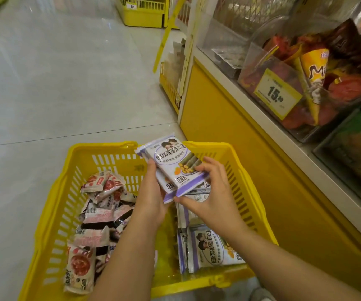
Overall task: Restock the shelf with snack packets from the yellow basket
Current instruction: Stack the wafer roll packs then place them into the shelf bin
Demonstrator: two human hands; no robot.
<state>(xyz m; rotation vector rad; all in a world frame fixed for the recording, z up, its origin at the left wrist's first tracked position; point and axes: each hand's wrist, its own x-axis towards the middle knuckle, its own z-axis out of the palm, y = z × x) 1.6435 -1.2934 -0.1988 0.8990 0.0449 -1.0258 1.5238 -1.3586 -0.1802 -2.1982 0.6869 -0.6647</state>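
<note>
You are gathering stock, not yet placing it. Your left hand (151, 196) is closing around a small stack of purple packets (173, 168) from the left side, and your right hand (210, 192) is pinching the same stack at its lower and right edges, thumb under the bottom corner and fingers (205, 165) curled over the top packet. So both hands are gripping the stack, which is held above the middle of the yellow basket (101, 148), clear of what lies inside.

The basket is sitting on the floor (66, 83) just beside the yellow base of the shelf (251, 135). More purple packets (210, 248) are lying along its right side, and a loose heap of pink-and-white packets (101, 205) is filling its left side.

In my judgement you are squaring the stack before carrying it. The next move is calling for a lift up and to the right, toward the clear bins (284, 83) on the shelf. The nearest bins are holding cone-shaped snacks (312, 68) and other goods; I cannot tell which bin takes the purple ones, so you are needing to find it first. Keep both hands firm, since slick wrappers may slide apart.
</note>
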